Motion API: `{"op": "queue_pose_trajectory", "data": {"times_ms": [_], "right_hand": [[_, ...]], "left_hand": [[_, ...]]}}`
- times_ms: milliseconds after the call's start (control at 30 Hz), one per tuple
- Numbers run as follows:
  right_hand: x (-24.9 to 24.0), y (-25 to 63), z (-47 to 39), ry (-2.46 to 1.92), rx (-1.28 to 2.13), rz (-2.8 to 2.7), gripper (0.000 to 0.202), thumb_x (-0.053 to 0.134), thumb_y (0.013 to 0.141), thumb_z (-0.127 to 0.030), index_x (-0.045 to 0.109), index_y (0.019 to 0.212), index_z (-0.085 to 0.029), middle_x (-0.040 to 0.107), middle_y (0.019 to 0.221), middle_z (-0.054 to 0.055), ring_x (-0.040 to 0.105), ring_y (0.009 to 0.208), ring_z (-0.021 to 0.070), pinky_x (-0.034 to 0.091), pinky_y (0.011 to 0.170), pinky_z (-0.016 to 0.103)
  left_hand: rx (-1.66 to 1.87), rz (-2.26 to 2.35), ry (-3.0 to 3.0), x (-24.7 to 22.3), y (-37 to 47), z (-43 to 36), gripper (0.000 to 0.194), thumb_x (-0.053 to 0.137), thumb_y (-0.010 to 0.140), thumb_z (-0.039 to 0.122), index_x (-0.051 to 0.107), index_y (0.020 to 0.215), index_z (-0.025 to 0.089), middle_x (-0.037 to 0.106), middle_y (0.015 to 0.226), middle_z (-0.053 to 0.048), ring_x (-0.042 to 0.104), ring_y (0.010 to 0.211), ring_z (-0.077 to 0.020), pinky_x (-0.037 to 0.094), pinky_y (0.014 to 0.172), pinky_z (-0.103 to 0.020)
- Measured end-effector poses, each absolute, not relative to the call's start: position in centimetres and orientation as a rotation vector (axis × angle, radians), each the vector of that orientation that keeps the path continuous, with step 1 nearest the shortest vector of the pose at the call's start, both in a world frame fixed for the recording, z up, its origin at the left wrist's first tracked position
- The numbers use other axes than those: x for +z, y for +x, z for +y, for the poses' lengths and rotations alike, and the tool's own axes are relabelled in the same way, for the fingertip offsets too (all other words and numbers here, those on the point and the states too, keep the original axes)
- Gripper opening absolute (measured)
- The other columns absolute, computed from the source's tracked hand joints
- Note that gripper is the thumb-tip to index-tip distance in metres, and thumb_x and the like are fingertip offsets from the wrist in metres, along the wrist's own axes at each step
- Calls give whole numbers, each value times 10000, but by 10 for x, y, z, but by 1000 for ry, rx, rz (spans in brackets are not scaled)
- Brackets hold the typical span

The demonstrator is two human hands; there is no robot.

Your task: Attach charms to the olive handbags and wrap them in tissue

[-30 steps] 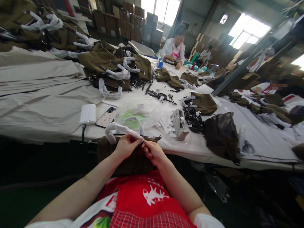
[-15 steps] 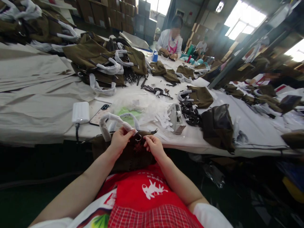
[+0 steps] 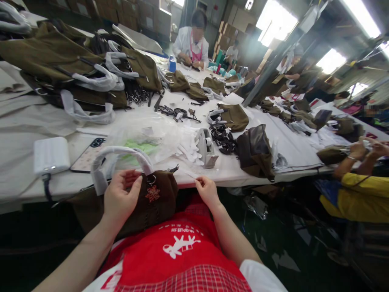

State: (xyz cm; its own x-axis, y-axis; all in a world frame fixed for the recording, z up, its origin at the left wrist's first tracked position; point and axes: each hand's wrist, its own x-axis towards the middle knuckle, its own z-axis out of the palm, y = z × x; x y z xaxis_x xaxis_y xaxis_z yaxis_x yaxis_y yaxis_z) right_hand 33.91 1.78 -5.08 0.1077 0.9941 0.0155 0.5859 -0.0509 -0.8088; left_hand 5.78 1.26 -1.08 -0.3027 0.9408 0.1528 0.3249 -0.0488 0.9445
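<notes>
An olive-brown handbag [image 3: 130, 219] rests against the table's front edge, its arched handle [image 3: 121, 151] wrapped in white film. From a metal ring [image 3: 151, 179] at the handle's base hangs an orange-red snowflake-shaped charm [image 3: 152, 194]. My left hand [image 3: 123, 196] is just beside the handle and ring, thumb apart from loosely curled fingers, nothing seen between them. To the right of the bag, my right hand [image 3: 208, 194] is closed in a pinch on the end of a thin pale strand [image 3: 189, 174], too fine to make out fully.
On the white table are a white power bank [image 3: 51, 155], a phone [image 3: 88, 156], clear plastic bags [image 3: 164, 134], a grey tape dispenser [image 3: 206, 149], black straps [image 3: 223, 140] and a dark bag [image 3: 255, 152]. Stacked bags [image 3: 60, 61] lie left. Co-workers sit beyond and at right.
My hands have moved apart, the right one away from the ring with a strand in its fingers. My left hand has loosened from the handle's base. The view has shifted right.
</notes>
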Motion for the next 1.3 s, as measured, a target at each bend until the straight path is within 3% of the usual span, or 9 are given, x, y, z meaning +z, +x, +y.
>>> {"op": "queue_pose_trajectory", "data": {"times_ms": [133,267,367,500,600,800,1000,1300], "right_hand": [[-49,368,32,-1917,318,-1558,229,548,833,-237,645,1025,-159,669,948,97,615,810,212,451,795,328],[-52,392,43,-2102,151,-1568,340,547,825,-174,628,1155,-155,602,1129,153,600,950,258,435,837,342],[-57,406,49,-2125,230,-1630,317,579,816,-164,667,1120,-187,601,1093,131,605,924,243,437,830,326],[-63,418,55,-2078,303,-1650,143,601,833,-212,717,917,-211,623,972,79,602,815,193,448,815,302],[-65,421,56,-2058,310,-1645,109,608,829,-218,716,843,-210,631,908,62,599,789,181,456,800,295],[-65,422,54,-2002,345,-1664,94,636,791,-183,715,838,-197,650,912,58,610,794,167,469,806,276],[-64,421,54,-2000,339,-1648,112,657,808,-277,725,849,-198,655,901,60,602,762,167,474,784,287],[-70,424,57,-2023,308,-1647,117,612,839,-252,705,795,-197,649,883,69,599,806,189,452,788,297]], "left_hand": [[1338,1616,1488,8,73,-6,294,630,832,412,568,1059,236,683,974,-31,678,859,-205,567,857,-360],[1254,1588,1646,11,85,-12,298,606,840,421,572,1064,228,692,974,-41,685,846,-209,571,826,-347],[1078,1473,1825,8,99,-8,296,574,859,429,581,1062,213,700,988,-64,691,860,-218,578,793,-339],[829,1353,2175,9,129,3,353,528,884,427,591,1133,184,680,1145,-121,637,1088,-273,508,973,-419],[651,1306,2361,7,155,16,441,494,900,417,571,1232,138,622,1285,-158,535,1253,-293,411,1086,-438],[332,1336,2505,-26,199,51,603,517,876,417,477,1372,77,448,1471,-225,405,1374,-329,323,1127,-456],[248,1269,2585,-64,214,77,681,471,868,397,341,1477,121,256,1581,-175,181,1476,-306,160,1180,-504],[294,1249,2635,-74,213,77,713,452,890,465,306,1492,113,255,1581,-180,156,1483,-292,96,1195,-498]]}}
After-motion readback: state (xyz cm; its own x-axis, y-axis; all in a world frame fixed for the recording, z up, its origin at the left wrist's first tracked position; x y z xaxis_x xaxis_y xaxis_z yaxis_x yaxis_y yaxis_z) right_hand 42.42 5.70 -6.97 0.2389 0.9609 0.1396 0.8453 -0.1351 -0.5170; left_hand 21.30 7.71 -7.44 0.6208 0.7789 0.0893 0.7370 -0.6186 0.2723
